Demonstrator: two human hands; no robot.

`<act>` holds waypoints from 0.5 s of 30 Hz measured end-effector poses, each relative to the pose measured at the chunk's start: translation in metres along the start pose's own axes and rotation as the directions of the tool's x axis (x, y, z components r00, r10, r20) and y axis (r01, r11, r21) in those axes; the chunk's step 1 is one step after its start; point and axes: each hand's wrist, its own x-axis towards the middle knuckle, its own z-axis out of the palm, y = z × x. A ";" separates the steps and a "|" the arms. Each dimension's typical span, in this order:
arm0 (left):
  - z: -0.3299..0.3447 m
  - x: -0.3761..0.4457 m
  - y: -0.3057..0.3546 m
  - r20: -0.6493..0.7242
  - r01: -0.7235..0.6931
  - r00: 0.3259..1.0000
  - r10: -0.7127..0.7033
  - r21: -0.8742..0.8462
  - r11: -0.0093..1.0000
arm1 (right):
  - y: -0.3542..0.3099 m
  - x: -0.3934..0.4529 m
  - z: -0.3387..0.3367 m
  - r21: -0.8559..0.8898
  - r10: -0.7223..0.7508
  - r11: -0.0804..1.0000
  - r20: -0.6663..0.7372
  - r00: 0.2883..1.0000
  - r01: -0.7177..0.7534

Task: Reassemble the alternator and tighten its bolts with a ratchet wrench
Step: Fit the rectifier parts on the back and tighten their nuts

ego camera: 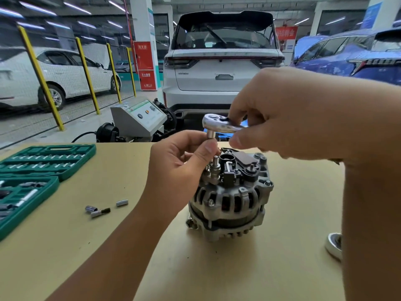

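The grey alternator stands upright on the tan table, its rear side with terminals and black parts facing up. Above it my right hand grips the chrome ratchet wrench by its head, thumb and fingers around it. A short silver socket hangs under the ratchet head. My left hand pinches that socket between thumb and fingertips, just above the alternator's threaded stud. The ratchet's handle is hidden behind my right hand.
An open green socket set case lies at the table's left. Three loose sockets and bits rest between the case and the alternator. A round metal part sits at the right, half hidden by my arm. Beyond the table stand a test machine and parked cars.
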 end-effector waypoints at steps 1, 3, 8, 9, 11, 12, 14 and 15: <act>0.001 -0.004 -0.001 -0.017 0.014 1.000 -0.014 0.028 1.000 | 0.000 -0.001 -0.001 0.008 0.003 1.000 0.006 1.000 -0.003; 0.004 -0.013 -0.003 0.012 0.058 0.998 -0.059 0.106 0.993 | 0.002 -0.001 -0.003 0.042 0.017 0.999 0.010 1.000 -0.018; 0.010 -0.020 -0.010 0.037 0.011 0.999 -0.026 0.354 0.935 | 0.017 0.000 -0.010 0.150 0.041 0.989 -0.140 0.989 -0.019; 0.011 -0.020 -0.011 0.010 0.052 0.998 -0.058 0.328 0.943 | 0.018 -0.001 -0.011 0.167 0.038 0.986 -0.147 0.988 -0.014; 0.011 -0.020 -0.013 -0.002 0.105 0.994 -0.109 0.281 0.954 | 0.019 -0.002 -0.013 0.178 0.043 0.984 -0.123 0.991 -0.020; 0.012 -0.019 -0.014 0.002 0.106 0.994 -0.110 0.274 0.956 | 0.019 -0.003 -0.014 0.175 0.047 0.984 -0.100 0.994 -0.029; 0.011 -0.018 -0.013 0.007 0.088 0.996 -0.094 0.292 0.952 | 0.019 -0.006 -0.015 0.171 0.048 0.984 -0.046 0.998 -0.039; 0.011 -0.017 -0.012 0.006 0.083 0.996 -0.089 0.306 0.948 | 0.020 -0.007 -0.016 0.177 0.044 0.983 -0.028 0.999 -0.039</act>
